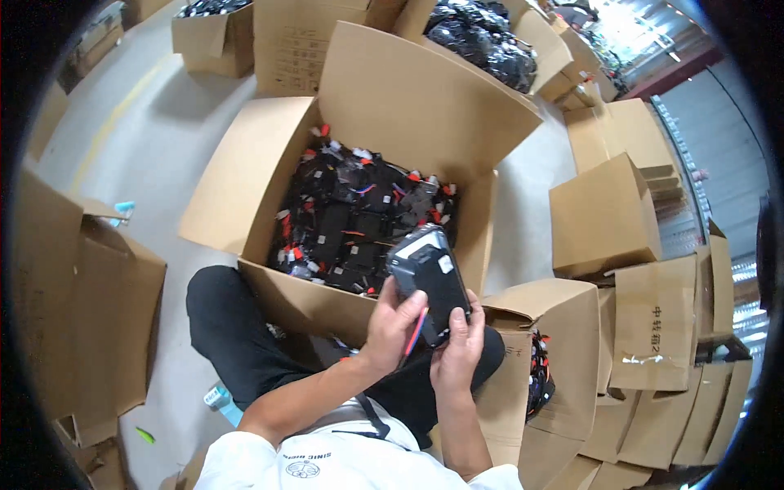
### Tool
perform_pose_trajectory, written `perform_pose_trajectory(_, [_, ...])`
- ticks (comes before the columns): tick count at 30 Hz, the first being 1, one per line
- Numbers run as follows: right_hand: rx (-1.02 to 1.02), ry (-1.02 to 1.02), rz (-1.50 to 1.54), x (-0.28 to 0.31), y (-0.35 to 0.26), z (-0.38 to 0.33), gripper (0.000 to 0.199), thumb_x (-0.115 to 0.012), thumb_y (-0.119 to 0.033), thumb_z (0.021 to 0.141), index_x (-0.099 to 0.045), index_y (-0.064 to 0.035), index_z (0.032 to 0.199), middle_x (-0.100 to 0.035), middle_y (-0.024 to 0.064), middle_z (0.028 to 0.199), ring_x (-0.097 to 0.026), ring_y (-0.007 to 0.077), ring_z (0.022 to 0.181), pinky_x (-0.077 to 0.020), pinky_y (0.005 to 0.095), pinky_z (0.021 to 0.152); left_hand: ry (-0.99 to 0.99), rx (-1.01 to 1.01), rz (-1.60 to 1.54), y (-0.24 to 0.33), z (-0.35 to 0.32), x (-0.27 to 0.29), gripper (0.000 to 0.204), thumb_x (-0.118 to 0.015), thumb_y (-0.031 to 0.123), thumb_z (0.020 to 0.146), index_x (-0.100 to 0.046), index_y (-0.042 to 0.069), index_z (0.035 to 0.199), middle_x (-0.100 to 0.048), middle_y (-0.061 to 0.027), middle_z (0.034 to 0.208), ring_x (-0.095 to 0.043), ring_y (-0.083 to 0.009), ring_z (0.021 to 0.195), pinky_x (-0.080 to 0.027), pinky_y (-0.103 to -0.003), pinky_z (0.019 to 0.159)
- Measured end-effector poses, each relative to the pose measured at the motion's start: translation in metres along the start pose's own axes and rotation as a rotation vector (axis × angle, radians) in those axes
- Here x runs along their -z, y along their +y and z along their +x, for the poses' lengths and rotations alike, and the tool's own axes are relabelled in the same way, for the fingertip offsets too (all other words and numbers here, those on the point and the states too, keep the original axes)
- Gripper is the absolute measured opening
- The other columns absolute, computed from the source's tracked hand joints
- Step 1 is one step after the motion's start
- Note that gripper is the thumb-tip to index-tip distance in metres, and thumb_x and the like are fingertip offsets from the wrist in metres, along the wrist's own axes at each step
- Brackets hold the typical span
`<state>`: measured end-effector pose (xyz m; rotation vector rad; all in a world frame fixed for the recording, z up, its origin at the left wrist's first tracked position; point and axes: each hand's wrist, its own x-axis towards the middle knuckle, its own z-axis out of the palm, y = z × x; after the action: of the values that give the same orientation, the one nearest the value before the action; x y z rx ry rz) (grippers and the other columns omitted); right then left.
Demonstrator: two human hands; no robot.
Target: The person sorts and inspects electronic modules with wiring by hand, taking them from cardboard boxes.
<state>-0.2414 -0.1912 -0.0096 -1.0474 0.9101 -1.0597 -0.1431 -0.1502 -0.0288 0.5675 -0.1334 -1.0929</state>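
Between both hands is a flat black rectangular unit point(445, 298) with a small white label and a shiny upper end, held tilted over the near edge of a large open carton point(327, 283). My left hand point(390, 328) grips its left side, with thin red and blue wires beside the fingers. On its lower right edge my right hand point(459, 343) is closed, thumb on the face. Inside the carton lie many similar black units point(367, 192) with red and white connectors. What exact kind of device it is, I cannot tell.
A smaller open box point(563, 367) at my right holds more black parts with red connectors. Stacked cartons point(604, 216) line the right side. At the left stands another carton point(98, 302). Black plastic-wrapped goods point(482, 41) fill a box at the back.
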Motion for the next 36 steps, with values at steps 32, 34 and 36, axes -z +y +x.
perform_pose_trajectory(32, [-0.075, -0.632, -0.137, -0.090, -0.050, 0.143, 0.036, -0.074, -0.011, 0.084, -0.063, -0.0008, 0.117, -0.068, 0.0015, 0.101, -0.063, 0.0089, 0.088, -0.0520, 0.0263, 0.079, -0.263, -0.139, 0.832, 0.175, 0.162, 0.019, 0.036, -0.051, 0.035, 0.105, -0.063, 0.001, 0.108, -0.065, -0.0037, 0.092, -0.062, -0.0139, 0.090, -0.052, -0.033, 0.085])
perform_pose_trajectory(34, [-0.139, -0.547, -0.157, -0.071, -0.032, 0.159, 0.020, -0.072, -0.020, 0.087, -0.066, -0.0075, 0.101, -0.057, -0.0063, 0.076, -0.047, 0.0017, 0.060, -0.0350, 0.0195, 0.051, -0.469, -0.133, 1.699, 0.166, 0.201, 0.095, 0.031, -0.050, 0.029, 0.103, -0.067, 0.004, 0.098, -0.067, -0.0101, 0.087, -0.066, -0.0208, 0.086, -0.054, -0.037, 0.081])
perform_pose_trajectory(36, [-0.188, -0.439, -0.188, -0.056, -0.017, 0.170, 0.022, -0.073, -0.026, 0.086, -0.065, -0.0087, 0.097, -0.056, -0.0061, 0.074, -0.047, 0.0028, 0.060, -0.0363, 0.0205, 0.052, -0.724, 0.377, 2.478, 0.135, 0.215, 0.152, 0.026, -0.050, 0.023, 0.098, -0.071, 0.007, 0.094, -0.070, -0.0162, 0.091, -0.068, -0.0287, 0.085, -0.056, -0.039, 0.077])
